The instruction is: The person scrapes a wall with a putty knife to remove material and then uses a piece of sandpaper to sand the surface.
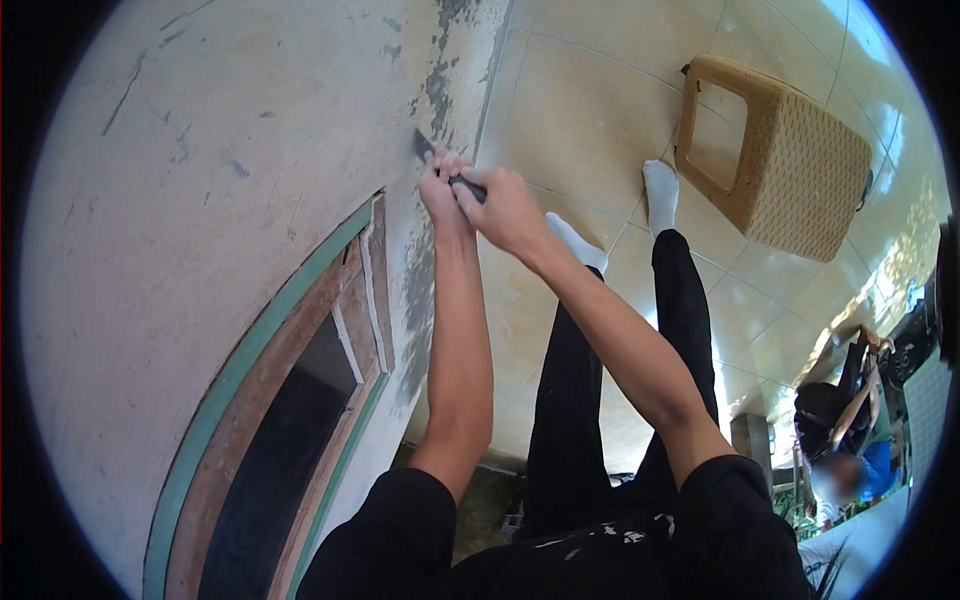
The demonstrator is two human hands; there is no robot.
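A scraper [424, 146] with a flat dark blade and dark handle lies against the pale wall [250, 110], its blade touching the surface beside a patch of flaking grey paint [437, 85]. My right hand [508, 208] is closed around the handle, whose end pokes out near the thumb. Just behind the blade, my left hand [440, 193] has its fingers wrapped on the same tool, close to the wall. Both hands are near each other, and they cover much of the handle.
Below the hands is a window frame [262, 335] with green trim and bare wood. A tan woven-pattern plastic stool [810, 170] stands on the tiled floor [590, 90], near my socked feet [660, 190]. Farther off at the lower right is a person in blue [880, 470].
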